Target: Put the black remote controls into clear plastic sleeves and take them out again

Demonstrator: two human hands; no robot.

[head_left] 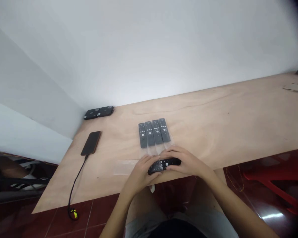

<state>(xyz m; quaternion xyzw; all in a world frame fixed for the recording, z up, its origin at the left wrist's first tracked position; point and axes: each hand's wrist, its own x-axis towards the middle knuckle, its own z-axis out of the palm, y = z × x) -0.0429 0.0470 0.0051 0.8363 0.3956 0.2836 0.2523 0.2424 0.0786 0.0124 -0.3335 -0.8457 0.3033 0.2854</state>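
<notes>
A black remote control (pixel 171 162) lies sideways between my hands near the table's front edge. My left hand (pixel 139 172) grips its left end, which looks hazy, as if under clear plastic. Around the right end close the fingers of my right hand (pixel 187 161). Just beyond my hands, several remote controls (pixel 150 134) stand side by side in a row, with clear plastic sleeves reaching past their near ends. A flat clear plastic sleeve (pixel 124 167) rests on the wood left of my left hand.
On the wooden table (pixel 213 122), a phone (pixel 91 143) is plugged into a black cable (pixel 75 185) that hangs over the edge. Two black boxes (pixel 98 112) sit at the back left corner by the wall. A red plastic chair (pixel 275 180) stands at right.
</notes>
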